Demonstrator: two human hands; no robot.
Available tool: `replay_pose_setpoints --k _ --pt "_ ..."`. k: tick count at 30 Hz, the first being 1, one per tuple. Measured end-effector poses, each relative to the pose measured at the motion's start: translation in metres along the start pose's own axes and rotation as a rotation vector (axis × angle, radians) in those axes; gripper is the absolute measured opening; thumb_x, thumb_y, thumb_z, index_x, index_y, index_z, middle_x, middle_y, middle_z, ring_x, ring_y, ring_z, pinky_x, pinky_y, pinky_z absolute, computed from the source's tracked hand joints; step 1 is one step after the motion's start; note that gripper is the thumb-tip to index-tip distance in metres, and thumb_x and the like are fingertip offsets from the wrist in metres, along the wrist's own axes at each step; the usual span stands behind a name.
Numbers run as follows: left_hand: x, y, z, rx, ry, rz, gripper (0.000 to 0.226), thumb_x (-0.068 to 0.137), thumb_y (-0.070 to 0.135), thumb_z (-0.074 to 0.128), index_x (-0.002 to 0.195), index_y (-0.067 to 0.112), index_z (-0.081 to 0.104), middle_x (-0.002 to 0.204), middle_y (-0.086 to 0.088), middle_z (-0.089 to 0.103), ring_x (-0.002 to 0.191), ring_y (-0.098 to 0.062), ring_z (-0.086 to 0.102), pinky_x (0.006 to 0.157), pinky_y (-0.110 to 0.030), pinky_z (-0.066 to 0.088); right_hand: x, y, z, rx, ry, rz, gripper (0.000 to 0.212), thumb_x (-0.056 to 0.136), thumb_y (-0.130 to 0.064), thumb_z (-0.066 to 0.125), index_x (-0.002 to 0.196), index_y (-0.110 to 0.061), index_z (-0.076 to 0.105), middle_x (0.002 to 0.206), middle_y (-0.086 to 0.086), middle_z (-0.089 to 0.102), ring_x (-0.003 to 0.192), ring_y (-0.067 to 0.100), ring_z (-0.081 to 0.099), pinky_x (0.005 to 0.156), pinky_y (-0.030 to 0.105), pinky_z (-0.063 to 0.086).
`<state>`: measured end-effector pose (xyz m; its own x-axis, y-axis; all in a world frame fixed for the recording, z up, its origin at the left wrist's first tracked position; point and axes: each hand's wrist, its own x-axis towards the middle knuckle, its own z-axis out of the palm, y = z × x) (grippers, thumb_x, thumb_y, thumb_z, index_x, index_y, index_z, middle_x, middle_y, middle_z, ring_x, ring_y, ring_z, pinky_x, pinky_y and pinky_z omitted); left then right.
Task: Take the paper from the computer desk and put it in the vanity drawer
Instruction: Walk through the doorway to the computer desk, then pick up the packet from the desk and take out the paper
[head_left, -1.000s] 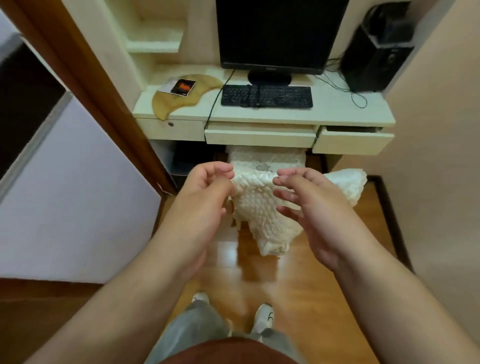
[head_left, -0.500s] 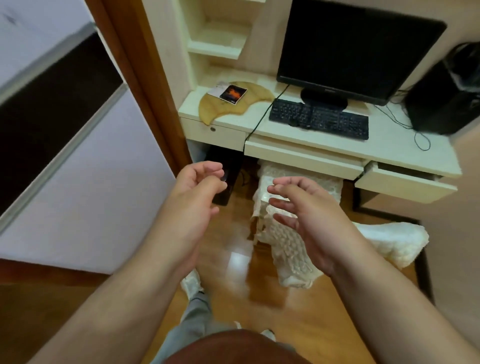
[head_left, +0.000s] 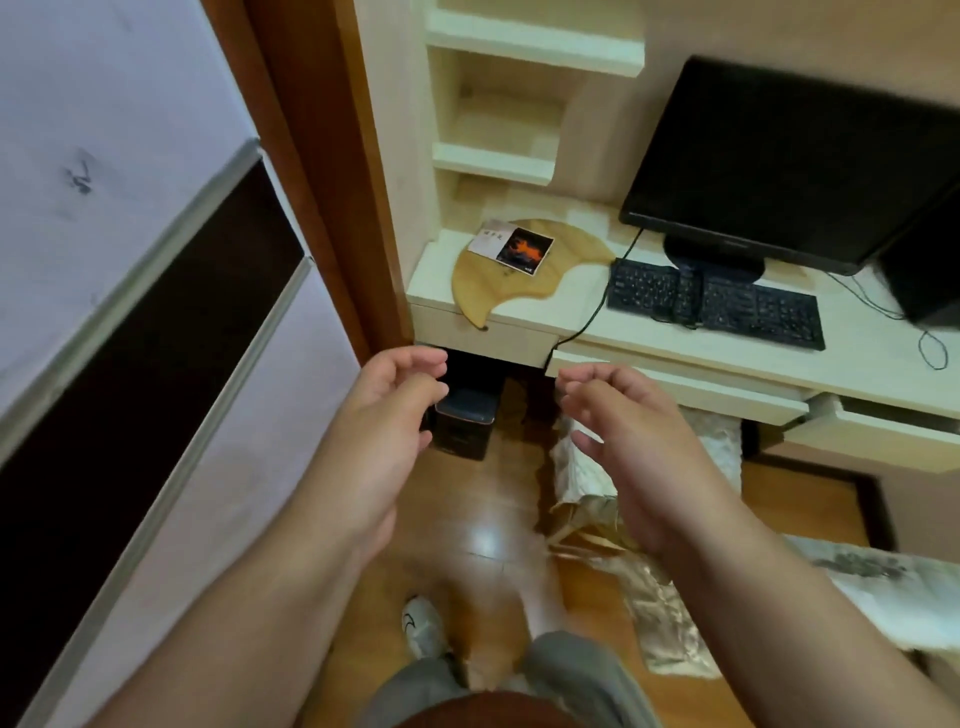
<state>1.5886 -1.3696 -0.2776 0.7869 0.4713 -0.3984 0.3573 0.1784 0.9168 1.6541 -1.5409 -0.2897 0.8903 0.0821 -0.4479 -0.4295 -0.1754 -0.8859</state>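
While both arms reach forward in the head view, the left hand (head_left: 387, 410) and the right hand (head_left: 631, 441) hang in the air in front of the computer desk (head_left: 727, 353), fingers loosely curled and holding nothing. They are apart from each other and below the desk's front edge. On the desk's left end lies the paper (head_left: 511, 246), a small card with a white part and a dark part printed in orange, resting flat on a crescent-shaped wooden mat (head_left: 498, 291). To its right sit a black keyboard (head_left: 714, 304) and, behind that, a dark monitor (head_left: 789, 161). Under the desk stands a small black box (head_left: 465, 418) on the wooden floor (head_left: 488, 509), with a pale textured cloth (head_left: 654, 587) beside it
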Motion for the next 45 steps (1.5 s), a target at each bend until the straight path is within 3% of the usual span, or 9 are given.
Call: replay_pose_setpoints --k 3,6,9,13,24,31,37,42,45 --pt "0.030 0.009 -0.007 -0.011 -0.011 -0.021 0.026 0.099 0.015 0.056 0.108 0.035 0.069 0.121 0.011 0.069 0.118 -0.007 0.061 0.090 -0.031 0.050 0.018 -0.008 0.016 0.007 0.009 0.031 0.012 0.096 -0.020 0.062 0.099 -0.025 0.072 0.115 0.006 0.076 0.116 0.028 0.066 0.106 0.047 0.047" --pt "0.056 0.014 -0.003 -0.016 -0.028 -0.042 0.026 0.100 0.014 0.054 0.109 0.033 0.069 0.123 0.010 0.069 0.119 -0.007 0.061 0.090 -0.029 0.049 0.041 -0.019 0.021 0.030 0.010 0.046 0.012 0.097 -0.018 0.060 0.100 -0.024 0.071 0.108 0.007 0.073 0.103 0.027 0.063 0.093 0.040 0.049" --pt "0.085 0.019 0.010 0.010 -0.037 -0.069 0.026 0.101 0.015 0.053 0.112 0.033 0.069 0.122 0.012 0.069 0.119 -0.007 0.061 0.090 -0.030 0.050 0.072 -0.028 0.019 0.048 0.026 0.073 0.013 0.097 -0.021 0.060 0.104 -0.025 0.071 0.123 0.009 0.071 0.111 0.022 0.063 0.103 0.043 0.048" --pt "0.127 0.036 0.037 0.043 -0.031 -0.071 0.027 0.100 0.014 0.055 0.113 0.032 0.070 0.119 0.013 0.071 0.116 -0.005 0.062 0.091 -0.031 0.050 0.126 -0.040 0.011 0.101 0.037 0.084 0.011 0.095 -0.024 0.062 0.098 -0.026 0.072 0.124 0.004 0.072 0.122 0.023 0.062 0.105 0.041 0.049" --pt "0.253 0.098 0.138 0.127 0.036 -0.102 0.022 0.101 0.014 0.056 0.109 0.029 0.070 0.119 0.010 0.068 0.106 -0.009 0.063 0.080 -0.028 0.054 0.280 -0.101 -0.018 0.099 -0.027 0.099 0.011 0.095 -0.029 0.061 0.099 -0.027 0.072 0.118 -0.003 0.071 0.115 0.018 0.064 0.106 0.047 0.050" --pt "0.298 0.106 0.165 0.189 0.016 -0.156 0.022 0.100 0.016 0.057 0.109 0.033 0.068 0.118 0.011 0.068 0.108 -0.007 0.063 0.093 -0.038 0.053 0.329 -0.109 -0.022 0.087 -0.032 0.148 0.015 0.094 -0.032 0.060 0.102 -0.027 0.072 0.117 -0.007 0.071 0.115 0.020 0.064 0.106 0.049 0.051" --pt "0.334 0.105 0.179 0.213 -0.058 -0.195 0.022 0.101 0.015 0.056 0.114 0.028 0.068 0.105 0.015 0.070 0.082 0.005 0.069 0.065 -0.021 0.051 0.352 -0.100 -0.017 0.133 0.038 0.174 0.016 0.095 -0.029 0.057 0.103 -0.027 0.070 0.115 -0.006 0.070 0.115 0.019 0.063 0.106 0.050 0.050" --pt "0.361 0.100 0.177 0.217 -0.071 -0.213 0.026 0.099 0.013 0.054 0.117 0.025 0.068 0.112 0.012 0.068 0.103 -0.004 0.062 0.089 -0.034 0.052 0.365 -0.098 -0.005 0.074 0.052 0.222 0.018 0.094 -0.031 0.057 0.106 -0.025 0.070 0.112 -0.004 0.070 0.112 0.020 0.064 0.105 0.052 0.051" --pt "0.378 0.092 0.171 0.258 -0.087 -0.189 0.030 0.099 0.014 0.054 0.120 0.028 0.070 0.116 0.014 0.067 0.104 -0.001 0.060 0.092 -0.031 0.051 0.374 -0.098 0.002 0.041 0.054 0.229 0.020 0.095 -0.032 0.057 0.108 -0.024 0.069 0.113 0.000 0.071 0.115 0.022 0.064 0.105 0.054 0.051"
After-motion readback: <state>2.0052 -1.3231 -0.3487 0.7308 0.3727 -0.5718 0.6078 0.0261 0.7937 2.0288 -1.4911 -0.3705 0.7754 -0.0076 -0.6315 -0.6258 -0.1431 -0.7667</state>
